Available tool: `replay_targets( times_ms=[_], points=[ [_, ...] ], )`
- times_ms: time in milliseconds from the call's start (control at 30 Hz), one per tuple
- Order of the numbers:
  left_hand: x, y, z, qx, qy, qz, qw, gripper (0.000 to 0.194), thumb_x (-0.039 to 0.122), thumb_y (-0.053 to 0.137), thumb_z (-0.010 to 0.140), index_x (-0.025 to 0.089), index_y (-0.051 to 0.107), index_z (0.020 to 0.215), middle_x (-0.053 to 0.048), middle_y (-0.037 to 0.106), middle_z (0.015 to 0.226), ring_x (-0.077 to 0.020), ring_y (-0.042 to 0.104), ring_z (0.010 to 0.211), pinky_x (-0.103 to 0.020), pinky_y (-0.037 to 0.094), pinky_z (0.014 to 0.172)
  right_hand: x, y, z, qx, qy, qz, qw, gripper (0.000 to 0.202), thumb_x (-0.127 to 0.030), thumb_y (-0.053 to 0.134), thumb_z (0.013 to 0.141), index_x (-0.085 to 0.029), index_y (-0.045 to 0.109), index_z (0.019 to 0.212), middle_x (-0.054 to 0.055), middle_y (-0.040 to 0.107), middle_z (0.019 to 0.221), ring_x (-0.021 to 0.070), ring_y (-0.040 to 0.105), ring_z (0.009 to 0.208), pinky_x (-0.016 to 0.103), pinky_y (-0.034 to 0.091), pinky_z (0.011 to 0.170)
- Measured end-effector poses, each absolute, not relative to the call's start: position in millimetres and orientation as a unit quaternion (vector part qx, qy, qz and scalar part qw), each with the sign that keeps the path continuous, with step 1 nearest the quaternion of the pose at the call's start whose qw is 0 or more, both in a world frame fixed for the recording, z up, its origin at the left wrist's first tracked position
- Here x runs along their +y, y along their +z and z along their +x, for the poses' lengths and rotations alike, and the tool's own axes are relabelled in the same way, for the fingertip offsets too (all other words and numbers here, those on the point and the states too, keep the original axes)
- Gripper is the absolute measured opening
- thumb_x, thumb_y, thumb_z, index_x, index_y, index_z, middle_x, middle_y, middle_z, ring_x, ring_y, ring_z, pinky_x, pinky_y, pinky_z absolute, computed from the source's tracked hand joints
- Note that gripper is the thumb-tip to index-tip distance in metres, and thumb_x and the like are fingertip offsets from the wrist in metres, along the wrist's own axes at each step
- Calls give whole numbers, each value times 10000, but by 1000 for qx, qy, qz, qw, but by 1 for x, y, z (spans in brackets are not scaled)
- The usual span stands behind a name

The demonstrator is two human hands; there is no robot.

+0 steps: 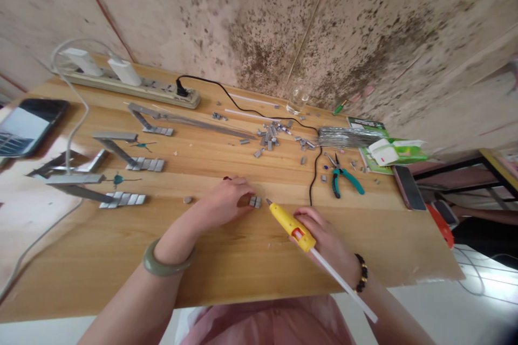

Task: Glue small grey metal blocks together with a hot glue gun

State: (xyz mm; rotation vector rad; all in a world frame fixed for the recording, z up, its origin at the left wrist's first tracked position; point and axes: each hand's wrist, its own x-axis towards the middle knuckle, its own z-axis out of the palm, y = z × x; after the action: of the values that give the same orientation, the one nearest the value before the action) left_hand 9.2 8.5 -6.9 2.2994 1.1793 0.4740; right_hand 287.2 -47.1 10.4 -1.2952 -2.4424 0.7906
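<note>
My right hand (324,234) is wrapped round a yellow hot glue gun (286,222), with a white glue stick (343,284) poking out of its back end. The gun's nozzle points left, just short of a pair of small grey blocks (254,202) lying side by side on the table. My left hand (230,200) rests on the wood with curled fingers, thumb and fingertips closed at the left edge of these blocks. Left of that hand lies a small round grey piece (187,200).
Grey angled models (121,199) stand at the left by a phone (30,124) and a power strip (149,89). Loose grey blocks (269,135) lie behind my hands. Teal pliers (343,175), a wire bundle (348,136), a tissue pack (396,152) and another phone (408,187) are at right.
</note>
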Motion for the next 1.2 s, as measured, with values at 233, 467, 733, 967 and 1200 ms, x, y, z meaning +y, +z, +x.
replay_targets(
  times_ms=[233, 467, 733, 967, 1200],
  points=[
    [10, -12, 11, 434, 175, 851, 238, 76, 157, 606, 815, 183, 664, 856, -48, 631, 862, -186, 587, 827, -289, 445, 762, -45, 14, 270, -841, 275, -445, 135, 122, -243, 543, 905, -213, 537, 1022, 62, 605, 990, 199, 620, 879, 342, 539, 791],
    [8, -9, 12, 442, 169, 847, 243, 88, 172, 618, 823, 189, 672, 889, -43, 645, 874, -183, 598, 837, -291, 438, 776, -45, 18, 265, -825, 282, -472, 133, 63, -280, 509, 929, -222, 529, 915, 48, 611, 942, 188, 611, 855, 331, 516, 789],
    [6, -7, 12, 435, 163, 856, 227, 99, 299, 678, 811, 202, 673, 828, -43, 641, 863, -190, 595, 838, -301, 427, 770, -48, 17, 265, -829, 280, -465, 133, 69, -285, 509, 933, -219, 521, 915, 43, 601, 927, 189, 602, 878, 320, 497, 803],
    [6, -7, 15, 440, 156, 857, 221, 121, 320, 695, 787, 199, 685, 783, -40, 646, 834, -198, 592, 819, -307, 416, 755, -56, 20, 261, -840, 243, -471, 121, 88, -295, 496, 932, -219, 539, 933, 62, 624, 925, 205, 626, 863, 332, 530, 779],
    [6, -11, 19, 450, 144, 861, 191, 187, 349, 707, 769, 182, 659, 701, -50, 625, 804, -206, 588, 792, -320, 413, 748, -64, 17, 263, -835, 237, -484, 107, 88, -297, 481, 935, -224, 524, 961, 67, 620, 931, 203, 634, 821, 340, 539, 773]
  ],
)
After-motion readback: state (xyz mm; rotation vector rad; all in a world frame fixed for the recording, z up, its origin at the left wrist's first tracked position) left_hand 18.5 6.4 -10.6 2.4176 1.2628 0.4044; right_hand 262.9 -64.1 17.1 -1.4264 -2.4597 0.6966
